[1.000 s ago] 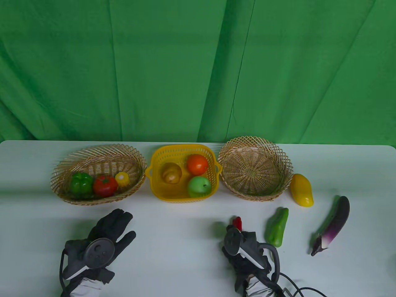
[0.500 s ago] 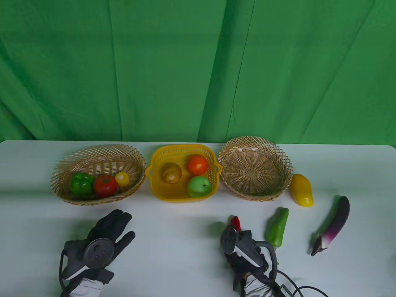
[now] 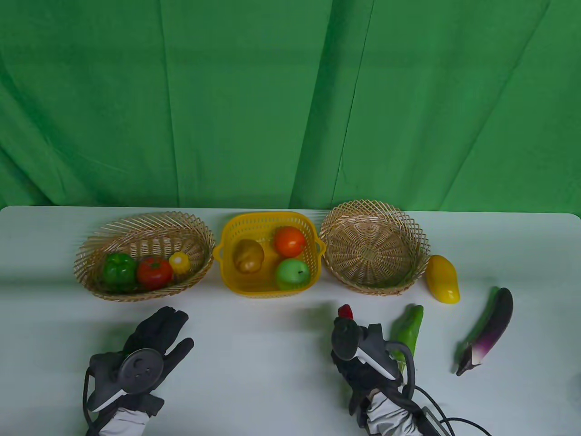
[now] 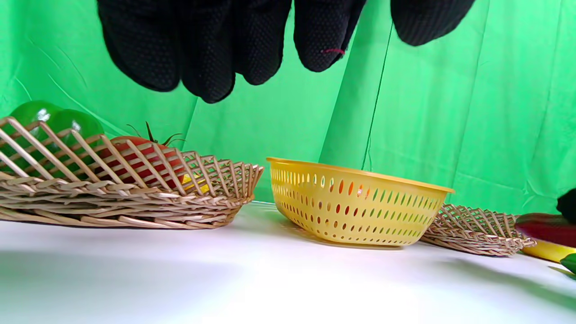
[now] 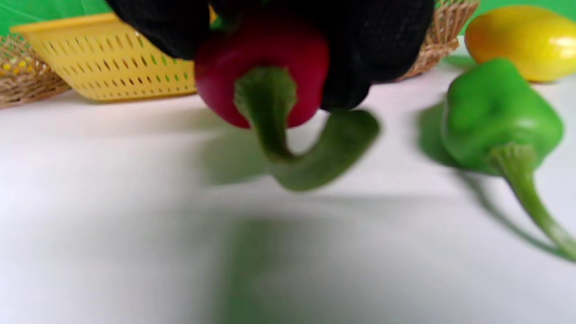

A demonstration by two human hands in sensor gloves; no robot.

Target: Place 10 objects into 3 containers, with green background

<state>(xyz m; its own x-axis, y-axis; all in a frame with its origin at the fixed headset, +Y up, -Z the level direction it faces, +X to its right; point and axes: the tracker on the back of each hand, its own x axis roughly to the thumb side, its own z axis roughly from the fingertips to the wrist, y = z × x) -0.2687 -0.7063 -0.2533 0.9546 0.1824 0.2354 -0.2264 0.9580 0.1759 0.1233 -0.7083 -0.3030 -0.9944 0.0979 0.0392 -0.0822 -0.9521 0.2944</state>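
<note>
My right hand (image 3: 352, 338) grips a red chili pepper (image 3: 346, 311) just above the table; in the right wrist view the pepper (image 5: 263, 74) hangs from my fingers (image 5: 382, 40) with its green stem curling down. My left hand (image 3: 156, 334) lies open and empty in front of the oval wicker basket (image 3: 113, 227), which holds a green bell pepper (image 3: 119, 269), a tomato (image 3: 155, 272) and a small yellow fruit (image 3: 179, 262). The yellow plastic basket (image 3: 272, 290) holds a potato (image 3: 248, 256), an orange (image 3: 290, 241) and a green apple (image 3: 292, 274). The round wicker basket (image 3: 376, 213) holds nothing.
A long green pepper (image 3: 410, 324) lies just right of my right hand. A yellow mango (image 3: 443, 279) lies beside the round basket. A purple eggplant (image 3: 488, 329) lies at the far right. A cable (image 3: 435, 408) trails from my right wrist. Green cloth hangs behind the table.
My right hand has lifted slightly and shifted right and forward with the red chili pepper. My left hand has moved a little toward me.
</note>
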